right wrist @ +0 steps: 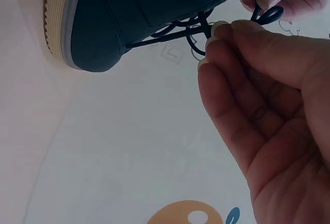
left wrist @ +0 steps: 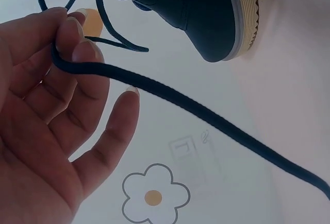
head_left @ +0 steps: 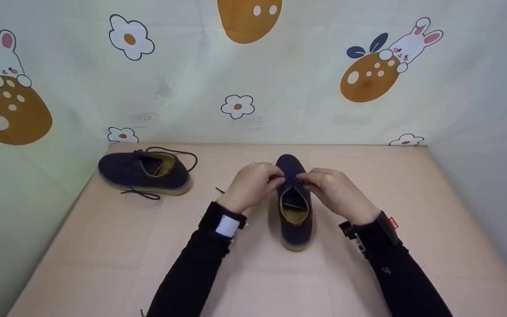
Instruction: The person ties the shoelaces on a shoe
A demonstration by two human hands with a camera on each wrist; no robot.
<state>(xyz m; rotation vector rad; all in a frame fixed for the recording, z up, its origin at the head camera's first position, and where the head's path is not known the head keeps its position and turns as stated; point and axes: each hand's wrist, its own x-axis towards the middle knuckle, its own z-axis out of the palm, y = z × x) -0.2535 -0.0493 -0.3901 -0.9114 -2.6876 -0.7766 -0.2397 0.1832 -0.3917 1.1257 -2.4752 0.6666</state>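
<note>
A dark navy lace-up shoe (head_left: 296, 233) stands upright on the table, its toe pointing away from me. Over its lacing, my left hand (head_left: 255, 182) and right hand (head_left: 337, 193) meet from either side. Between thumb and fingers, the left hand pinches a dark shoelace (left wrist: 196, 110); a long length of it trails off past the fingertips. In the right wrist view, the right hand (right wrist: 258, 90) pinches the shoelace (right wrist: 170, 37) close beside the shoe's tongue area. A small loop shows between the two hands there. The exact shape of the knot is hidden by the fingers.
A matching shoe (head_left: 117, 169) lies at the back left with its toe to the left and its laces hanging loose on both sides. The pinkish table (head_left: 117, 264) ends at a pale curtain (head_left: 183, 79) printed with rabbits and flowers.
</note>
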